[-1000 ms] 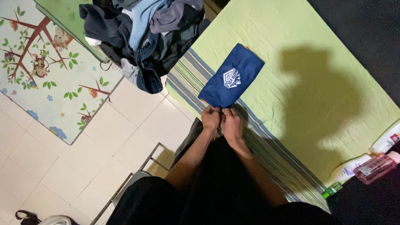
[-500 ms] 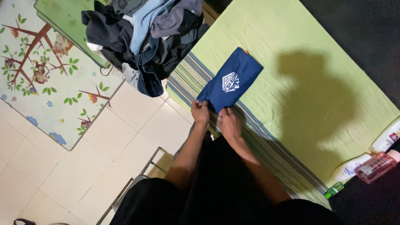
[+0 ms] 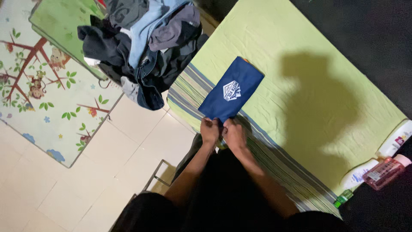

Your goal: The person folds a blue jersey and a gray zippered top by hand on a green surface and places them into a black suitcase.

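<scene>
A folded navy blue garment (image 3: 231, 91) with a white emblem lies flat on a lime-green sheet (image 3: 274, 56) with a striped border. My left hand (image 3: 210, 129) and my right hand (image 3: 234, 134) sit side by side at the garment's near edge, fingers curled and pinching the cloth. Both forearms reach up from the bottom of the view.
A heap of dark and light-blue clothes (image 3: 141, 38) lies at the sheet's far left corner. A play mat with trees and animals (image 3: 47, 94) covers the tiled floor (image 3: 128, 154) on the left. Bottles (image 3: 382, 169) stand at the sheet's right edge.
My hands, apart at the garment's near edge half a second ago, have come together again at that edge. The view has shifted slightly.
</scene>
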